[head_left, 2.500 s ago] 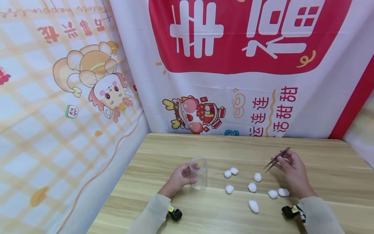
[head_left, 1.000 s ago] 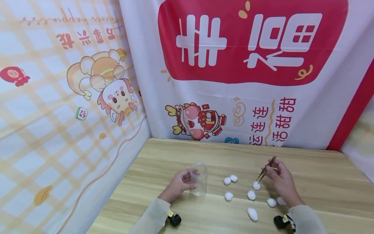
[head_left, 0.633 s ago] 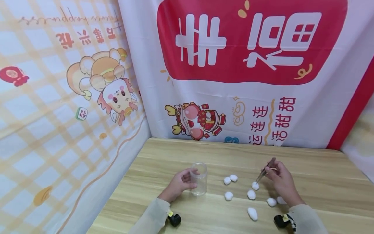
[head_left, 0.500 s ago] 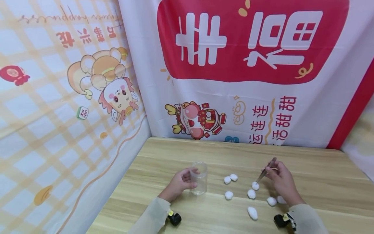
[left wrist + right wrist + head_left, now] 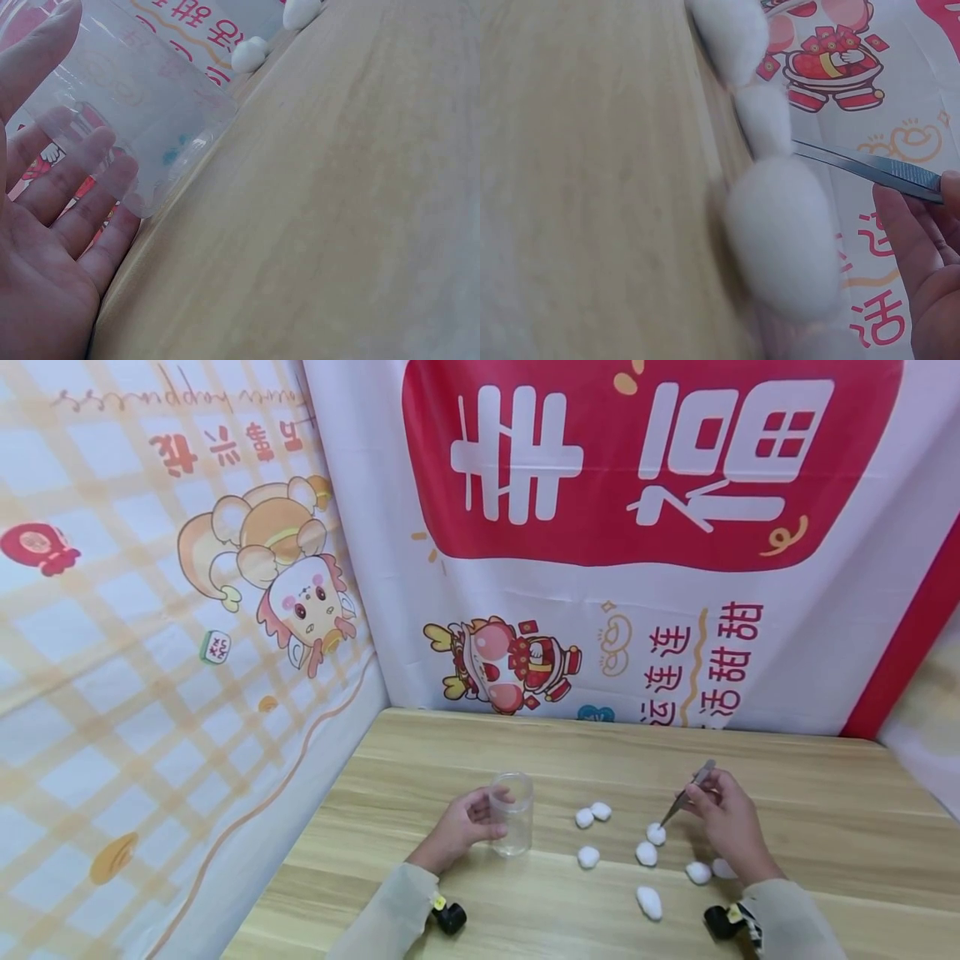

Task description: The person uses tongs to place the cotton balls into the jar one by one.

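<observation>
Right hand (image 5: pixel 731 820), over the side toward the worktop's right edge, pinches grey metal tweezers (image 5: pixel 690 793) between thumb and fingers; they are slender and tapered, with fine ridges across the grip. Their points reach the top of a white cotton ball (image 5: pixel 657 835), though whether they clasp it or merely touch it I cannot tell. That ball is on the worktop (image 5: pixel 450 739), pale wood-grain with long streaks, just beside a second ball (image 5: pixel 647 854). Toward the left edge, the left hand (image 5: pixel 465 828) has its thumb and fingers wrapped round a clear cup (image 5: pixel 516 827), an upright, straight-walled cylinder of see-through, plastic-looking stuff with a round rim. Between the hands, a close pair (image 5: pixel 601 811) lies nearest the far edge, a single ball (image 5: pixel 588 857) nearer the cup, and an oblong one (image 5: pixel 649 902) farthest from that edge; two more (image 5: pixel 698 872) lie by the right hand, one partly hidden. All are matt, soft-looking and faintly fuzzy, roundish to egg-shaped.
</observation>
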`<state>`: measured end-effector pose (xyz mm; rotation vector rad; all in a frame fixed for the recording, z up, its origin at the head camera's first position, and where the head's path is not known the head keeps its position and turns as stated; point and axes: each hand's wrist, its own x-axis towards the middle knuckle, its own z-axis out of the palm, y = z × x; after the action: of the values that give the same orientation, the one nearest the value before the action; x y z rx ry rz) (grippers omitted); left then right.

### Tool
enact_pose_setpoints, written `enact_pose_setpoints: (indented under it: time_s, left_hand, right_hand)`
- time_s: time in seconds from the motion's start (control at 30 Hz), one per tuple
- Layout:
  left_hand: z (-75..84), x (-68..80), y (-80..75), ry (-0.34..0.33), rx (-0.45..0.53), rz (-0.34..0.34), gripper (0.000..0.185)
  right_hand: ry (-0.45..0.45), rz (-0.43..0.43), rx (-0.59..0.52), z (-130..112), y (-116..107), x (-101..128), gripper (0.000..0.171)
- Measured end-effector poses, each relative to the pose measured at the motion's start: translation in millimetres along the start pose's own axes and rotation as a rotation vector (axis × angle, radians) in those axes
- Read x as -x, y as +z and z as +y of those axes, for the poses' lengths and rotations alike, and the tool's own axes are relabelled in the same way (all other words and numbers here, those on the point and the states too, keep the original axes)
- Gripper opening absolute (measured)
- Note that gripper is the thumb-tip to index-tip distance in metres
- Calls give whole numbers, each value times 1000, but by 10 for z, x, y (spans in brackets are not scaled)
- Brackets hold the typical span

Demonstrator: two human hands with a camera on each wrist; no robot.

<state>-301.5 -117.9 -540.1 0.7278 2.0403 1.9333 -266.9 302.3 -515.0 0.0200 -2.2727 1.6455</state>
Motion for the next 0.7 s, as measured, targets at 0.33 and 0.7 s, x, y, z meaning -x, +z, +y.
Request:
enact_pose_setpoints:
  time_s: [0.33,0.7]
  left_hand:
    - [40,6,-26,-23,-15,-14,62]
    - [38,16,-23,-27,-6,-20,63]
  right_hand:
    - [25,9,6,-23,6,10,31]
    - [-3,-12,24,-102,-19,17,27]
